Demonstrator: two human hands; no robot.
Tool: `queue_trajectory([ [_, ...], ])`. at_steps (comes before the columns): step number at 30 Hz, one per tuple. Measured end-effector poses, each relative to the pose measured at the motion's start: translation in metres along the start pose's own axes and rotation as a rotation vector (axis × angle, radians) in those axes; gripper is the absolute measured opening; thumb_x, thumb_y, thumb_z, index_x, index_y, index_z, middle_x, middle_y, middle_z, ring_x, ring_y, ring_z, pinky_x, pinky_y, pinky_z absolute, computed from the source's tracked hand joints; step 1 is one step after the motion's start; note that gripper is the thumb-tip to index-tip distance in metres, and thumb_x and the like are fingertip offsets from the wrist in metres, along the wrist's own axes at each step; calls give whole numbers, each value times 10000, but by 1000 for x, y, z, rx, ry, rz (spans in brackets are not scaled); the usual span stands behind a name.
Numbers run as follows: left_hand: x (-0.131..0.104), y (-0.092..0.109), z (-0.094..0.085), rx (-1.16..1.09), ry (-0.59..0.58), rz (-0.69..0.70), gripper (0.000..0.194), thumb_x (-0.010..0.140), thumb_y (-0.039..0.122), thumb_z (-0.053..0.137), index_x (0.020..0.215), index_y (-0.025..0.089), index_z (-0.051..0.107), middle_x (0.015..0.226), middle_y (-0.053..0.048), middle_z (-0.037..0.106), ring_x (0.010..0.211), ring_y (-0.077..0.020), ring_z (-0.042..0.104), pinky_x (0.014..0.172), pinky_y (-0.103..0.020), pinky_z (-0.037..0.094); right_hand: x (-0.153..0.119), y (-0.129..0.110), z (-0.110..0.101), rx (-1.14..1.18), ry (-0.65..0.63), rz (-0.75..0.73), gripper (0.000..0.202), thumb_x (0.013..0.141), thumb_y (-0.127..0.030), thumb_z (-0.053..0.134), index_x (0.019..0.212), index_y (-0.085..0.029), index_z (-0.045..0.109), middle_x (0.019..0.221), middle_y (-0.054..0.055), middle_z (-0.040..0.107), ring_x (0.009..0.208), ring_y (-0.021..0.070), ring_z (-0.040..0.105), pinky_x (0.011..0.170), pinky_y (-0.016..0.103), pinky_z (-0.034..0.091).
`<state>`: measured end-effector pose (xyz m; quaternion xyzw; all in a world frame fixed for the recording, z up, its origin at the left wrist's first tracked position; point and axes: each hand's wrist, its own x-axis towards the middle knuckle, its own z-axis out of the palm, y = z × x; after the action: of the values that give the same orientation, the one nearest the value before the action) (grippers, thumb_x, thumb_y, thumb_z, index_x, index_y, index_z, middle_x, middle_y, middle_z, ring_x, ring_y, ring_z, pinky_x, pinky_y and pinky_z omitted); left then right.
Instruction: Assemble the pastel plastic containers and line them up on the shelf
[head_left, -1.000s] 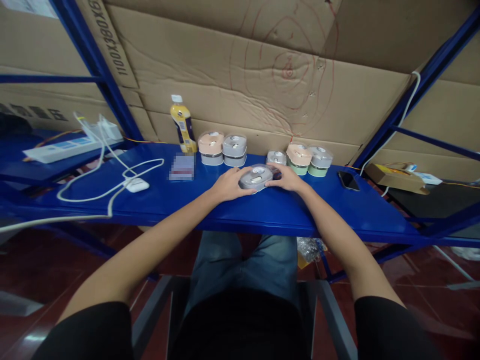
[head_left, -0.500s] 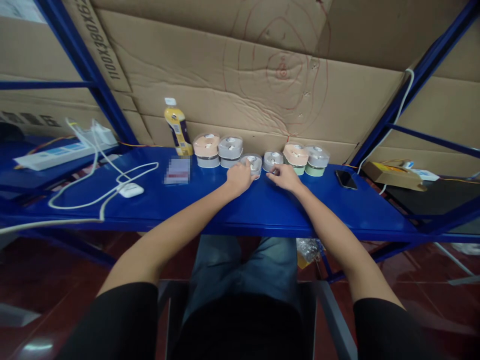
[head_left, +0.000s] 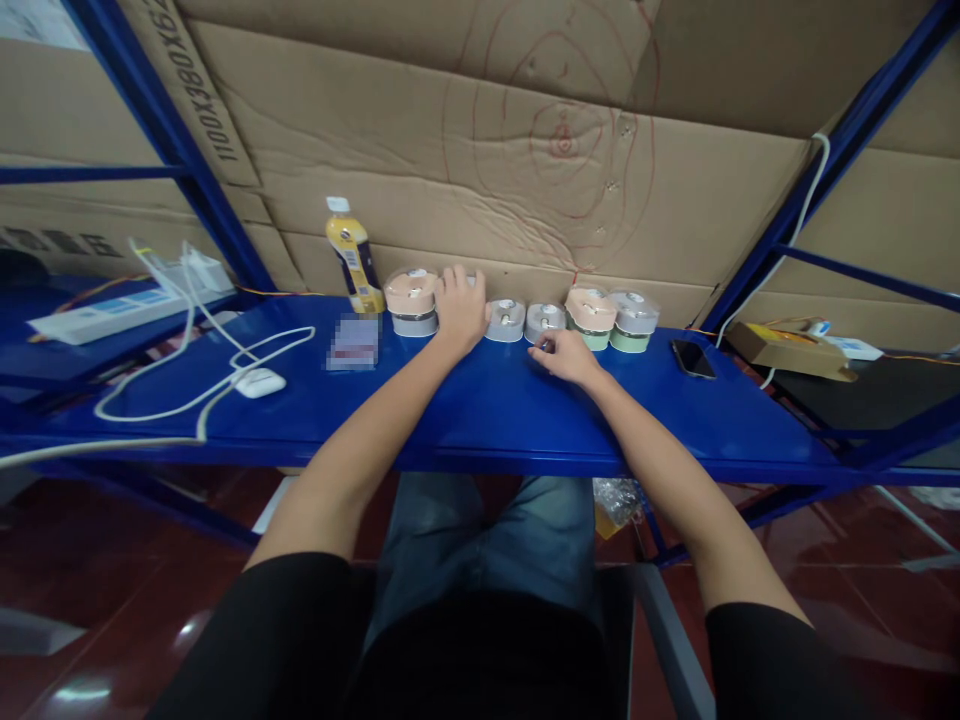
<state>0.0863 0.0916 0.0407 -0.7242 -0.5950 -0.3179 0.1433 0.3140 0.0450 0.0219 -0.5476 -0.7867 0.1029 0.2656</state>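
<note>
My left hand (head_left: pixel 463 310) is over the grey-lidded stack of round containers, its fingers curled over the top and hiding most of it. Left of it stands a pink-topped stack (head_left: pixel 412 302). To its right is a single low grey container (head_left: pixel 505 320). My right hand (head_left: pixel 564 355) rests on the blue table, thumb and fingers curled at the front of another low grey container (head_left: pixel 545 322); whether it grips it is unclear. Behind that hand are a pink-and-green stack (head_left: pixel 592 318) and a grey-and-green stack (head_left: pixel 634 321).
A yellow bottle (head_left: pixel 353 256) and a blurred packet (head_left: pixel 354 342) stand at the left. White cables surround a white case (head_left: pixel 259 382). A phone (head_left: pixel 692 358) lies at the right, near an open cardboard box (head_left: pixel 787 352). Cardboard backs the blue table (head_left: pixel 480 430).
My left hand has moved left and back, from the single grey container to the grey-lidded stack. That container now sits slightly farther back. My right hand has stayed nearly in place.
</note>
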Motion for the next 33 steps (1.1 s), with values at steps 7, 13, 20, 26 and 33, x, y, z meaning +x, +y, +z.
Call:
queue_trajectory([
  [7,4,-21,14,156,-103,-24,764,923,326,764,1608,163,469,1718,-315,381,1573,-581,333,1230,-749,235,-1,4,-1,27,-7,25,170,985,-344,732,945,-193,799,754,33,776,687,192,742,698,298,558],
  [13,-7,-9,6,87,-101,26,719,952,349,696,1608,188,449,1679,-313,435,1527,-582,378,1105,-745,412,-1,5,-2,21,-1,18,177,976,-347,729,924,-192,798,753,43,776,688,196,738,689,298,561],
  [20,-23,-10,-26,-89,-20,90,633,1015,181,476,1643,135,411,1688,-291,428,1601,-520,329,1246,-756,324,4,13,-9,103,243,30,237,983,-384,670,1018,-181,787,881,84,809,838,252,769,842,378,617],
  [26,-56,-22,-29,-279,-98,595,754,924,83,532,1654,215,397,1704,-202,452,1665,-409,312,1338,-717,303,-2,13,-22,203,277,-272,930,795,-589,890,1574,-218,544,1603,200,579,1434,389,601,1175,530,536],
  [33,-80,-20,-21,-327,-223,763,519,990,160,560,1508,196,543,1669,-232,486,1633,-414,394,1296,-672,417,-15,3,-15,167,-128,-358,1036,697,-572,948,1591,-213,566,1546,183,656,1392,396,651,1213,585,500],
])
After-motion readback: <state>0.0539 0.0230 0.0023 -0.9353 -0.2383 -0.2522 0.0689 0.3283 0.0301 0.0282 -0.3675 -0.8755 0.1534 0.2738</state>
